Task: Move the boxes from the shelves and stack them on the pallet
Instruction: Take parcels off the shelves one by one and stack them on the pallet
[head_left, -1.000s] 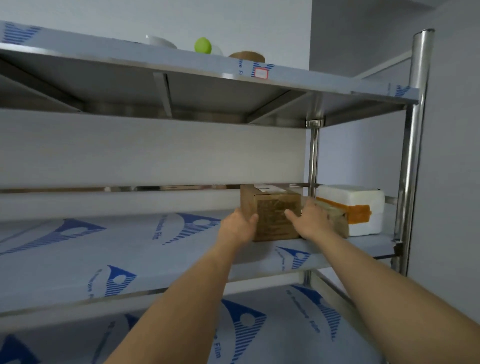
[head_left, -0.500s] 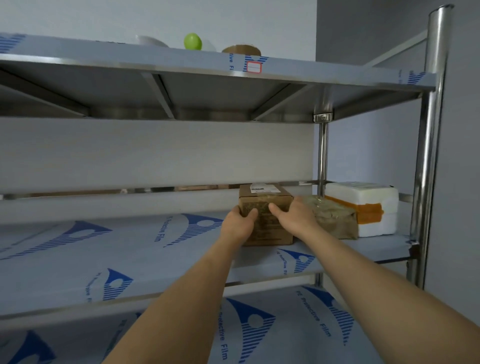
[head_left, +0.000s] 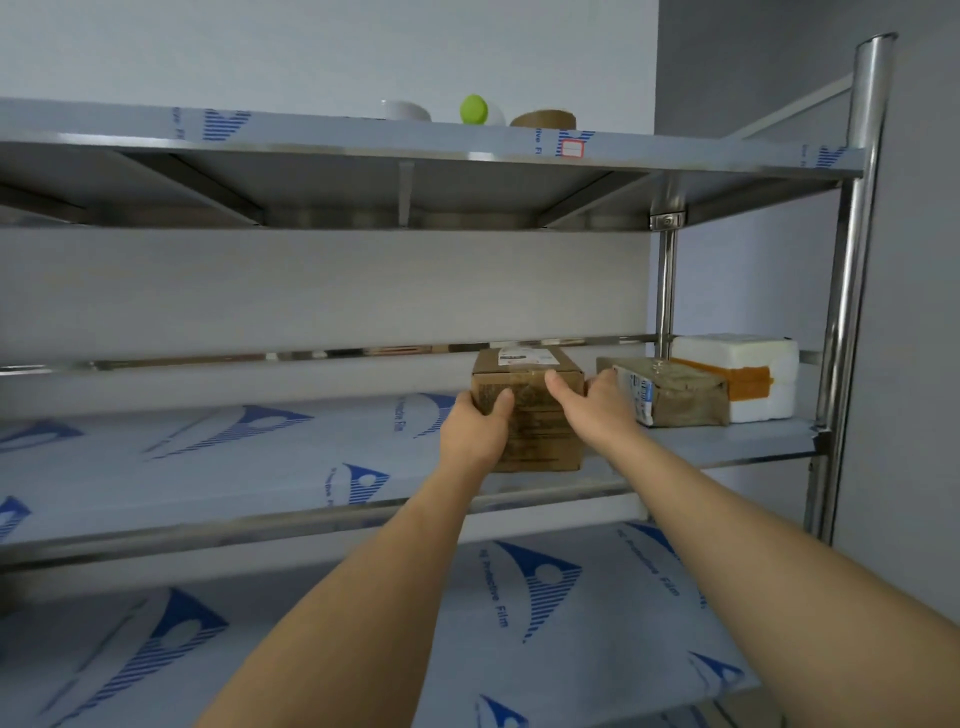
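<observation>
— Looking through the head camera, where did the brown cardboard box (head_left: 530, 415) sit?

— On the middle shelf (head_left: 260, 467), toward three o'clock of the frame's centre, close to the shelf's front edge. Both hands were on it. The left hand (head_left: 475, 434) clasped the near left corner, thumb curled onto the front face. The right hand (head_left: 592, 405) held the right side, thumb laid across the front near the top edge, its fingers hidden behind the box.

— What lay around it?

— At three o'clock from the box, just beside the right hand, was a flat parcel (head_left: 670, 397) wrapped in brownish film, and beyond that a white foam box (head_left: 748, 374) banded with orange tape. On the top shelf (head_left: 415, 140), at twelve o'clock, stood a white bowl (head_left: 405, 110), a green ball (head_left: 474, 109) and a roll of brown tape (head_left: 543, 118).

— How would you have judged the box to handle?

— Stiff and square-edged, and small enough for two hands; probably light, though nothing showed its weight. The cardboard looked matt, so not slippery. I'd have squeezed the two opposite sides, then slid a palm beneath once it was off the shelf. The pallet was out of view.
</observation>
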